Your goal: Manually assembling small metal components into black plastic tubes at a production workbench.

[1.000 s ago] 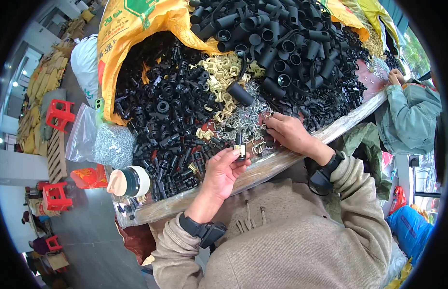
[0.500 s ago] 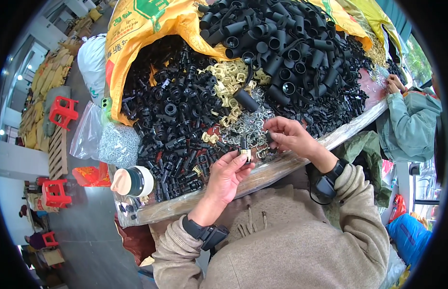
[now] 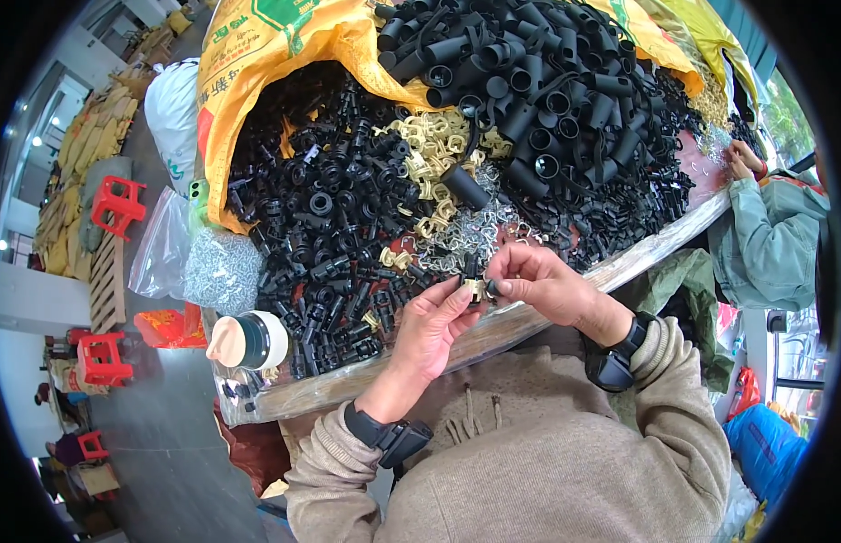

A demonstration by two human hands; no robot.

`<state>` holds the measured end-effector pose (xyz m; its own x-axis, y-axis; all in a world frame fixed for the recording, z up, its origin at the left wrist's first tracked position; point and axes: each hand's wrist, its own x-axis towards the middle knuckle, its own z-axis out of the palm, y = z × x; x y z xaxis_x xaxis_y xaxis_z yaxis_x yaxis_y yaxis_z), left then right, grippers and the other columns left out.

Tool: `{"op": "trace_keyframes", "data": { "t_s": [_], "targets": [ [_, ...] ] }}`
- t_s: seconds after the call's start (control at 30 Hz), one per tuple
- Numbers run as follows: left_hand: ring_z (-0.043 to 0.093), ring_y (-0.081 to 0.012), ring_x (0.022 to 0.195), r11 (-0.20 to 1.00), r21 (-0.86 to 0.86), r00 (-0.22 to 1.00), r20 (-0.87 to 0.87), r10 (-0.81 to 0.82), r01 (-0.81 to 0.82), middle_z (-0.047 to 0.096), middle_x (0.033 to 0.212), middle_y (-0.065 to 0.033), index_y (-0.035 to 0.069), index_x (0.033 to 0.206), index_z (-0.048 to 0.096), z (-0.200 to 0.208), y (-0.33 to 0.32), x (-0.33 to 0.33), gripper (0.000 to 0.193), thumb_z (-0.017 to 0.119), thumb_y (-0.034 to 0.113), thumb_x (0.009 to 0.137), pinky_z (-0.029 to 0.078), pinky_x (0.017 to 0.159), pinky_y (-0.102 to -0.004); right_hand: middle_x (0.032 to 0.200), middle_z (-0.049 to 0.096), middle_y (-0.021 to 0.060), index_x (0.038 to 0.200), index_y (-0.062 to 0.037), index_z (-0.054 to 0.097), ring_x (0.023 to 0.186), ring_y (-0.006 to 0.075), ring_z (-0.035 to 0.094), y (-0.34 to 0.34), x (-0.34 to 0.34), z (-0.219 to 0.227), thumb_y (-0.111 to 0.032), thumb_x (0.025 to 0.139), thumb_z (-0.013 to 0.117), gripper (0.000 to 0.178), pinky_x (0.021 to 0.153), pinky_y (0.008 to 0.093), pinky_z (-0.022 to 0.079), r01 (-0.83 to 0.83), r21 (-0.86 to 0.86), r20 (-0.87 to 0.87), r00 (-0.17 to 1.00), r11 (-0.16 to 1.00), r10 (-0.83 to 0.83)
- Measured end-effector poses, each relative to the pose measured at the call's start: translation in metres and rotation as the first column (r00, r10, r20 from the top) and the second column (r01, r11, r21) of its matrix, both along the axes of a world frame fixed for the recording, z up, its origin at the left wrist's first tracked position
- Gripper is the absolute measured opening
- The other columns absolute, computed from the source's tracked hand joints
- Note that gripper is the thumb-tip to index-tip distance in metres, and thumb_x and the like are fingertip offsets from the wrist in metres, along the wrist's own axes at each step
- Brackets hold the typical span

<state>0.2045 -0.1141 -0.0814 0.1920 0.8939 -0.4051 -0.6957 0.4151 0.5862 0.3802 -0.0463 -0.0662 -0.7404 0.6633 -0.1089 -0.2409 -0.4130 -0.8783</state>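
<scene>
Near the table's front edge, my left hand (image 3: 427, 330) pinches a black plastic fitting with a cream clip (image 3: 475, 289) around it, the black end pointing up. Close against its right side is my right hand (image 3: 549, 286), its thumb and fingers closed on a small dark piece (image 3: 492, 288), partly hidden by the fingertips. Just beyond my hands lie shiny metal hooks (image 3: 470, 233), cream plastic clips (image 3: 429, 167) and one loose black tube (image 3: 465, 186). A heap of black plastic fittings (image 3: 325, 208) spreads out on the left.
Black tubes (image 3: 529, 90) are piled at the back beside a yellow sack (image 3: 285, 54). A lidded cup (image 3: 248, 341) and a bag of screws (image 3: 223, 270) stand at the left edge. A wrapped wooden rail (image 3: 619, 262) borders the front. A co-worker's hand (image 3: 744, 161) works at far right.
My right hand has moved slightly down and left, bringing the small dark piece up to the fitting. My left hand has hardly moved and keeps its grip.
</scene>
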Motion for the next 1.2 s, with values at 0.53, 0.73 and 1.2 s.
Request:
{"op": "trace_keyframes", "data": {
  "t_s": [0.53,0.73,1.2],
  "targets": [
    [0.058,-0.0128,0.084,0.993,0.025,0.990,0.076,-0.117,0.116,0.060,0.092,-0.0045,0.004,0.100,0.056,-0.003,-0.003,0.001,0.021,0.055,0.018,0.084,0.049,0.074,-0.0245,0.079,0.050,0.0060,0.091,-0.0027,0.060,0.068,0.0200,0.049,-0.011,-0.009,-0.005,-0.010,0.069,0.068,0.025,0.061,0.0289,0.041,0.071,0.945,0.096,0.873,0.318,-0.479],
    [0.059,-0.0115,0.079,0.983,0.056,0.983,0.049,-0.179,0.176,0.060,0.089,-0.0039,0.003,0.101,0.055,0.004,-0.005,0.006,0.023,0.051,0.020,0.087,0.050,0.071,-0.0234,0.081,0.051,0.0080,0.093,-0.0022,0.059,0.070,0.0226,0.050,-0.010,-0.004,-0.003,-0.010,0.066,0.069,0.030,0.061,0.0315,0.042,-0.098,0.995,0.084,0.871,-0.004,-0.485],
    [0.058,-0.0100,0.069,0.967,0.184,0.954,-0.273,-0.123,0.177,0.060,0.084,-0.0059,0.001,0.095,0.056,-0.006,0.006,-0.009,0.020,0.054,0.019,0.085,0.048,0.060,-0.0199,0.091,0.053,0.0126,0.106,-0.0043,0.048,0.085,0.0311,0.050,0.080,-0.032,-0.021,-0.015,0.068,0.064,0.042,0.072,0.0369,0.038,-0.429,0.894,0.347,0.484,0.128,-0.803]
  ]
}}
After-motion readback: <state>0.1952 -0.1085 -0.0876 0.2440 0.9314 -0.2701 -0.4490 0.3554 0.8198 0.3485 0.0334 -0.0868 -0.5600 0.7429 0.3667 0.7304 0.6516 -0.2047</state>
